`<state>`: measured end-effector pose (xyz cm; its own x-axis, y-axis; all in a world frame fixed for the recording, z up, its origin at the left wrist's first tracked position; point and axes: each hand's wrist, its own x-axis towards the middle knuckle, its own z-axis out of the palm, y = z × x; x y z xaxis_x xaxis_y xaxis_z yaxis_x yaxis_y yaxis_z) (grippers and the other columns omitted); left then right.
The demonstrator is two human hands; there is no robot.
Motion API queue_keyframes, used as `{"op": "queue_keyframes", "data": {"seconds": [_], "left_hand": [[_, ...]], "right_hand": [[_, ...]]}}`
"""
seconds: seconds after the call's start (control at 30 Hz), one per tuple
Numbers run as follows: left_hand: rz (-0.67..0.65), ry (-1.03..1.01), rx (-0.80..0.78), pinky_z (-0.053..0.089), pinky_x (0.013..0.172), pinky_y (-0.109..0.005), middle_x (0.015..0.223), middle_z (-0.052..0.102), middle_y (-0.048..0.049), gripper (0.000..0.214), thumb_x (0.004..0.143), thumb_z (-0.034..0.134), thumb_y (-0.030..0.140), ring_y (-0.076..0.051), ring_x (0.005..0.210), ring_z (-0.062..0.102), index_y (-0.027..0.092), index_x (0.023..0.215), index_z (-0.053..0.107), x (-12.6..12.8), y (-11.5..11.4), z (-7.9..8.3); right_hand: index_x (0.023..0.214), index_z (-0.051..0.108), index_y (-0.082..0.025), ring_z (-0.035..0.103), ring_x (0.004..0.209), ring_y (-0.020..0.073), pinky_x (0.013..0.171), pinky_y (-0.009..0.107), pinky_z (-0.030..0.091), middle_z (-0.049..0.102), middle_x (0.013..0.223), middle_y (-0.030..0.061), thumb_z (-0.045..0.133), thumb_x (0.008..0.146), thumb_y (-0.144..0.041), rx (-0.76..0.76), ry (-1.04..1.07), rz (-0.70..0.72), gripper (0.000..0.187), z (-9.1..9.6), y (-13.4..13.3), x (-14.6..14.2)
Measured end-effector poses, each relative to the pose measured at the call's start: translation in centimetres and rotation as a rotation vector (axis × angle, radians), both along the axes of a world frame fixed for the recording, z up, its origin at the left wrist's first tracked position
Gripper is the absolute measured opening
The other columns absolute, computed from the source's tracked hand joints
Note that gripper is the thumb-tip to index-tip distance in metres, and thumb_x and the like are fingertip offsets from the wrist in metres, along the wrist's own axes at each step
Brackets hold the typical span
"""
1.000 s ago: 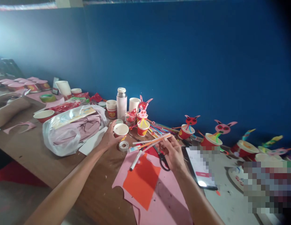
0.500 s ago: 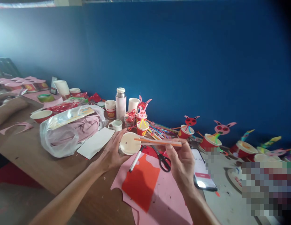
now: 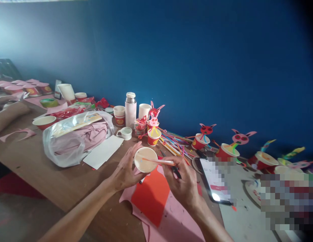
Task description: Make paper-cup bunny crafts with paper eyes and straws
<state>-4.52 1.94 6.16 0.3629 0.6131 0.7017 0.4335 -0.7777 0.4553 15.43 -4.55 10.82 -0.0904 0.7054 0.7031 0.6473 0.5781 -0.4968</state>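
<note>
My left hand (image 3: 126,169) is closed round the side of a paper cup (image 3: 145,160), whose open mouth faces me. Pinched in my right hand (image 3: 181,178) are drinking straws, one of them orange (image 3: 164,162); I cannot tell how many. Their far ends reach over the cup's mouth; whether they touch its inside is unclear. Below both hands lies an orange-red paper sheet (image 3: 150,198) on pink sheet material (image 3: 181,222). Black scissors (image 3: 176,172) are mostly hidden behind my right hand.
Cups with paper animal heads (image 3: 154,137) stand along the wall. Loose straws (image 3: 175,141), a mug (image 3: 125,133), a thermos (image 3: 130,111) and a plastic bag (image 3: 78,141) lie ahead and left. A phone (image 3: 214,181) is at right. Another person's arm (image 3: 10,116) rests far left.
My right hand has moved left and slightly down, bringing the straws further over the cup. My left hand has shifted the cup slightly right and turned its mouth more toward me.
</note>
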Motion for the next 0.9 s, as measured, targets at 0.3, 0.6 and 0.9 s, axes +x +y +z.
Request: {"op": "queue_keyframes", "data": {"seconds": [0.3, 0.6, 0.9], "left_hand": [[-0.008, -0.005, -0.03, 0.039, 0.102, -0.052, 0.14, 0.038, -0.023, 0.086, 0.073, 0.069, 0.028, -0.035, 0.129, 0.04, 0.016, 0.143, 0.021, 0.3, -0.1, -0.3], [-0.001, 0.033, -0.033, 0.038, 0.102, -0.053, 0.138, 0.042, -0.0205, 0.085, 0.074, 0.068, 0.027, -0.035, 0.126, 0.043, 0.018, 0.143, 0.02, 0.7, -0.6, -0.4], [-0.042, 0.035, -0.055, 0.039, 0.102, -0.047, 0.135, 0.045, -0.0173, 0.089, 0.074, 0.069, 0.026, -0.03, 0.122, 0.047, 0.02, 0.145, 0.015, 0.9, -0.7, -1.7]], "right_hand": [[0.095, 0.055, -0.021, 0.059, 0.064, 0.0138, 0.059, 0.024, 0.042, 0.065, 0.079, 0.0002, 0.053, 0.088, -0.02, 0.037, -0.156, -0.034, 0.007, -1.1, 0.9, -0.4], [0.092, 0.056, -0.017, 0.062, 0.07, 0.0166, 0.063, 0.025, 0.045, 0.067, 0.079, 0.0038, 0.052, 0.088, -0.02, 0.037, -0.191, -0.023, 0.006, -1.1, 1.1, -0.6], [0.088, 0.054, -0.019, 0.058, 0.062, 0.0155, 0.059, 0.025, 0.041, 0.064, 0.072, 0.0011, 0.052, 0.083, -0.016, 0.016, -0.219, -0.076, 0.006, -1.1, 0.9, -0.9]]}}
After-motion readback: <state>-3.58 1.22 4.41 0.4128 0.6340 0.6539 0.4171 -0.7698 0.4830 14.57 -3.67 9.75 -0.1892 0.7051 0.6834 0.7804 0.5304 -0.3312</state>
